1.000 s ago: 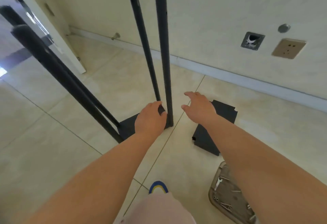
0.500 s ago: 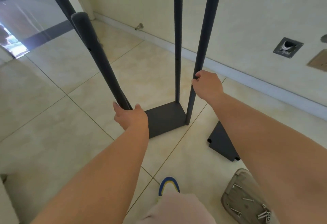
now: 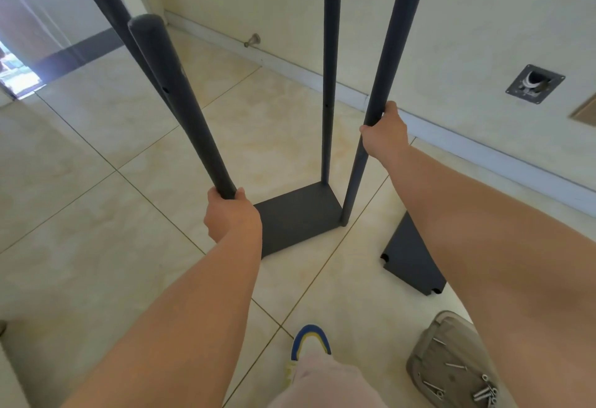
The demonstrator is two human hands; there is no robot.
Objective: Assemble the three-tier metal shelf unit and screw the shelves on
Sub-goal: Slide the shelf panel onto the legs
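- Gripping two of the four dark posts, the person steadies the half-built frame from above; the left hand [image 3: 230, 215] curls round the near-left post [image 3: 180, 104] low on its shaft, and the right hand [image 3: 385, 135] wraps the near-right post [image 3: 387, 62] about midway up.
- Standing on the tiled floor [image 3: 96, 214], the frame has one dark shelf [image 3: 298, 217] fitted at the very bottom, with the posts rising from its corners; the far-right post [image 3: 330, 69] stands upright behind it, and the far-left post [image 3: 106, 1] shows only partly behind the near-left one.
- Holding one post on each side looks meant to keep the tall, loose posts from splaying or toppling while only the bottom tier ties them together; small holes along the shafts suggest where the upper tiers fasten.
- Lying flat on the floor to the right of the frame, a second shelf [image 3: 409, 262] is partly hidden by the right forearm; it seems parked there within reach for the next tier.
- Sitting at the near right, a shallow tray [image 3: 429, 359] holds screws [image 3: 483, 393] and other small fittings; keeping them together beside the work likely saves hunting for them.
- Showing at the bottom edge is a blue and yellow shoe [image 3: 311, 340]; a white skirting [image 3: 290, 65] runs along the far wall.
- Judging by the single fitted tier, two shelves remain to be mounted.
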